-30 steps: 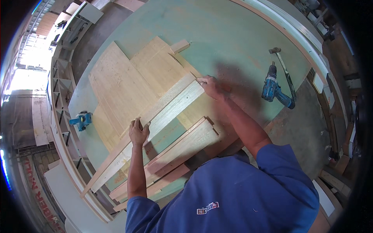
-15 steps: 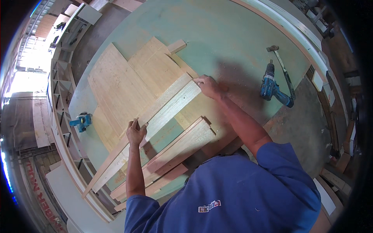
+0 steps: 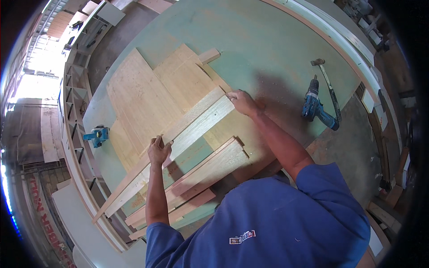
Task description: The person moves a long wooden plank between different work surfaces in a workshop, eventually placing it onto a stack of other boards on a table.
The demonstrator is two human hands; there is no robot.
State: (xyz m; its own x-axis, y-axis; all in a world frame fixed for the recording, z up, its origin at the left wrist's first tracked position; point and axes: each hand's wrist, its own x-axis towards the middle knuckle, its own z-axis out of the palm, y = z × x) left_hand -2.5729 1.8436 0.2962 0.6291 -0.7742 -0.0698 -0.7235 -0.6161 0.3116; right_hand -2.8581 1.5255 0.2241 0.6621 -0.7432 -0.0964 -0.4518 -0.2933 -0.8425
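Note:
My left hand [image 3: 158, 151] grips the middle of two long, pale wooden strips [image 3: 196, 125] lying side by side, with thumb and fingers over them. My right hand [image 3: 241, 102] holds their upper right end, fingers curled on it. Under and beyond the strips are light plywood sheets [image 3: 138, 85] and a short block [image 3: 209, 56] on a green board [image 3: 237, 40]. Nearer me lie several more stacked planks [image 3: 210, 165]. At the right rest a blue cordless drill [image 3: 315, 105] and a hammer [image 3: 328, 80]. A blue power planer [image 3: 97, 136] stands at the left.
White-edged framework [image 3: 76, 111] runs down the left side. Long boards with pale edging [image 3: 321, 27] lie along the upper right. Concrete floor [image 3: 353, 152] shows below the green board's right edge, with wood pieces [image 3: 395, 192] at the far right.
The view has shifted slightly, so the bench appears a little lower and to the right. Both my hands keep the same places on the strips.

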